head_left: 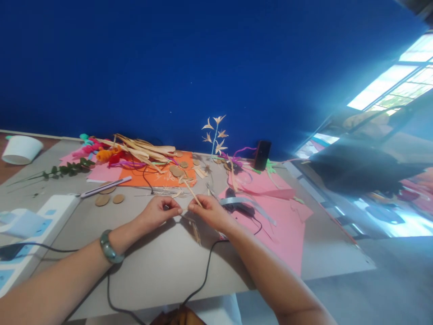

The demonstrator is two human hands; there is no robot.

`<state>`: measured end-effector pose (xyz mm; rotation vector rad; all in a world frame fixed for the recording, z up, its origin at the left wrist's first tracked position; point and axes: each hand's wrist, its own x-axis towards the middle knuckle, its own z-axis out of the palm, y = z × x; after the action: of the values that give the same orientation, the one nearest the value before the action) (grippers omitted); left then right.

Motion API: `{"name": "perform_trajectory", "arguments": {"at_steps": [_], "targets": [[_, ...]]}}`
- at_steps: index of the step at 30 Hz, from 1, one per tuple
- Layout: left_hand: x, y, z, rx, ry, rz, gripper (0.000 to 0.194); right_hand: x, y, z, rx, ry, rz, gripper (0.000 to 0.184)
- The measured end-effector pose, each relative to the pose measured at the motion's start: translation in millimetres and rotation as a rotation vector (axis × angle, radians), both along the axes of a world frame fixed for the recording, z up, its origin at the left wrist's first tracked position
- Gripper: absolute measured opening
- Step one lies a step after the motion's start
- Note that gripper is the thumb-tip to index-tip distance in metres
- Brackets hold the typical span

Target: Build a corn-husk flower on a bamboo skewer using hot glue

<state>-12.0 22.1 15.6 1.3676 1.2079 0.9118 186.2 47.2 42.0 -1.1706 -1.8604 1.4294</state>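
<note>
Close together over the grey tabletop (149, 271), my two hands meet at the fingertips. My left hand (157, 212), with a green bangle at the wrist, pinches one end of a pale strip of dried husk. My right hand (209, 211) is closed on the same husk strip (192, 192), which sticks up past its fingers. A small dried piece (195, 232) hangs below the fingertips; whether it joins the strip I cannot tell. Beyond the hands stands a blue-stemmed flower sprig (216, 131) with several pale, pointed blossoms.
At the left are a white power strip (57, 225), a paper cup (23, 150), a cutter (105, 187) and a leafy sprig (69, 169). Dried husks (145, 149) lie over orange paper (135, 178). Pink paper (280, 230), a phone (262, 155) and a black corded tool (241, 207) are right.
</note>
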Motion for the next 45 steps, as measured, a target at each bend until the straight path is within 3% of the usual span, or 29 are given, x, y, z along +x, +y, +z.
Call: {"name": "perform_trajectory", "arguments": {"at_steps": [4, 6, 8, 11, 14, 17, 23, 32, 38, 45], "targets": [[0, -1, 1.2, 0.076, 0.001, 0.010, 0.025, 0, -1, 2.2, -0.008, 0.057, -0.052, 0.023], [-1, -4, 2.8, 0.268, 0.110, 0.081, 0.021, 0, -1, 2.7, -0.030, 0.080, -0.093, 0.026], [-3, -7, 4.1, 0.559, 0.296, 0.133, 0.018, 1, -1, 2.5, -0.056, 0.084, -0.111, 0.032], [-6, -13, 3.5, 0.957, 0.570, 0.106, 0.014, 0, -2, 1.9, -0.074, 0.057, -0.092, 0.040], [-7, -17, 1.2, 1.118, 0.681, 0.050, 0.010, 0, -4, 2.7, -0.036, 0.040, -0.071, 0.033], [-6, -17, 1.1, 1.016, 0.600, 0.059, 0.009, 0, -4, 4.6, 0.002, 0.045, -0.066, 0.027], [0, -9, 4.7, 0.451, 0.168, 0.063, 0.025, 0, -4, 5.4, 0.013, 0.014, -0.071, 0.026], [2, -6, 2.1, 0.035, -0.097, -0.023, 0.026, 0, -4, 3.2, -0.084, 0.095, -0.089, 0.035], [3, -6, 1.6, -0.078, -0.233, 0.021, 0.026, -3, 2, -1.7, -0.210, 0.363, -0.220, 0.035], [4, -7, 5.9, -0.094, -0.275, 0.036, 0.025, -3, 0, -1.2, -0.246, 0.393, -0.225, 0.021]]}}
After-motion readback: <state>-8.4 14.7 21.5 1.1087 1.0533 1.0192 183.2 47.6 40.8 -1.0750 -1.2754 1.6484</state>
